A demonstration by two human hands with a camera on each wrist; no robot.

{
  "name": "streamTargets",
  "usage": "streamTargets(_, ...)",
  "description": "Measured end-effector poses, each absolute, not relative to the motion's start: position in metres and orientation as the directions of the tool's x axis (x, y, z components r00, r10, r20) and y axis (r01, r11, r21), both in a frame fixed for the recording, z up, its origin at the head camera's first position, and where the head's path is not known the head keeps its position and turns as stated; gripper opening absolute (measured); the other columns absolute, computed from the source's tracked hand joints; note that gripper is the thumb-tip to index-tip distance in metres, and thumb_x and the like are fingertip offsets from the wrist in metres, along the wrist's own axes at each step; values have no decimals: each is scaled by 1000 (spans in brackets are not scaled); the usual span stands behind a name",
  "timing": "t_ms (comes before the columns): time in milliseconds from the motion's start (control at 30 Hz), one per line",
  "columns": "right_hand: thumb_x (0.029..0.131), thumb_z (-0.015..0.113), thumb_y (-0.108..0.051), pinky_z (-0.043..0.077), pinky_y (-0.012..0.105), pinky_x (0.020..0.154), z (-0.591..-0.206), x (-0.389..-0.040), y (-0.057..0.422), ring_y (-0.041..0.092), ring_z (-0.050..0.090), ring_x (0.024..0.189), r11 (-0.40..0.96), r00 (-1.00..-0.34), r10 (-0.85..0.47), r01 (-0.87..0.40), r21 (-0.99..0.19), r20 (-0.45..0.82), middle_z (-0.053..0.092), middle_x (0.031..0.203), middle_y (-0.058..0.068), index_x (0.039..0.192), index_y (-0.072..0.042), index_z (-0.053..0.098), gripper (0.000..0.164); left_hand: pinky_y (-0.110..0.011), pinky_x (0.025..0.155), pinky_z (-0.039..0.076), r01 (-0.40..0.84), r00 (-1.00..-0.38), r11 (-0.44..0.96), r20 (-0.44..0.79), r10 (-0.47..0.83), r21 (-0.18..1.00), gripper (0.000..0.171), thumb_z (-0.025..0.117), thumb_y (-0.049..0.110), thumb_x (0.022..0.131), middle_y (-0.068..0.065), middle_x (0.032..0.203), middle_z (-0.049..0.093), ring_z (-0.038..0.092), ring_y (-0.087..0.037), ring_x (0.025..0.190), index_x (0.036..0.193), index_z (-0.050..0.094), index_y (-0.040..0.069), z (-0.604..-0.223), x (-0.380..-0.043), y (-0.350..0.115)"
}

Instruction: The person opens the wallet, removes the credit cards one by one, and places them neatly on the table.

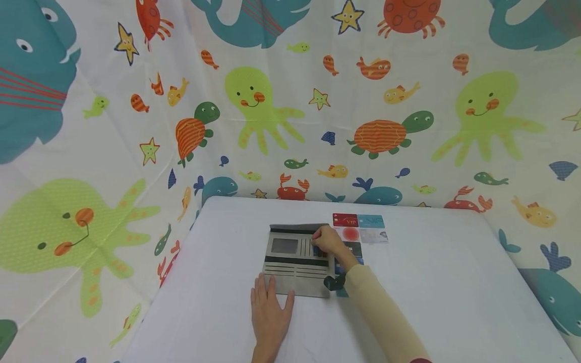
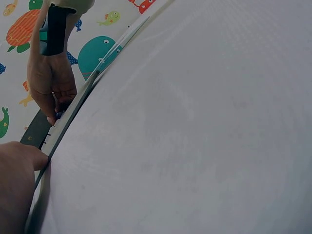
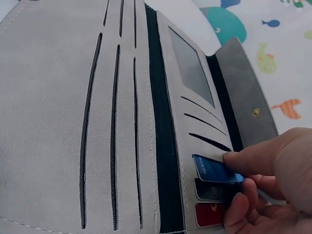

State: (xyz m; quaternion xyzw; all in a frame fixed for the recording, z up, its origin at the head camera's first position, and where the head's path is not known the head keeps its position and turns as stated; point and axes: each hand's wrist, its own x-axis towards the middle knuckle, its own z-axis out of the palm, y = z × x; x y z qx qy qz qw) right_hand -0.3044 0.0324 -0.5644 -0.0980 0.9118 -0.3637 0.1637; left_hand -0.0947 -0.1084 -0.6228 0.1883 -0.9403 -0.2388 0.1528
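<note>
A grey wallet lies unfolded on the white table, its card slots and clear window facing up. My right hand is at its upper right part. In the right wrist view, thumb and fingers pinch a blue card that sits partly in a slot. Beside it, a dark card and a red card stick out of neighbouring slots. My left hand lies with fingers spread at the wallet's lower left edge, fingertips on it. A snap flap stands raised along the far side.
Right of the wallet, several cards lie in rows: a red VIP card, a teal VIP card, a white card with a red disc, a pale card. My right forearm covers others. A sea-animal curtain hangs behind the table.
</note>
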Motion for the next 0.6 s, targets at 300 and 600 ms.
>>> streamTargets(300, 91, 71, -13, 58, 33, 73, -565, -304, 33, 22, 62, 81, 702, -931, -280, -32, -712, -234, 69, 95, 9, 96, -5, 71, 9, -51, 126, 21, -279, -880, 811, 200, -430, 514, 74, 70, 48, 88, -21, 161, 34, 30, -37, 151, 144, 51, 2, -624, -95, -108)
streamTargets(600, 90, 69, -12, 54, 31, 67, -564, -302, 32, 20, 63, 79, 705, -932, -282, -42, -707, -226, 70, 94, 9, 97, -6, 71, 9, -52, 125, 22, -264, -878, 819, 225, -422, 509, 74, 70, 47, 89, -22, 160, 35, 31, -38, 151, 143, 51, 0, -623, -95, -108)
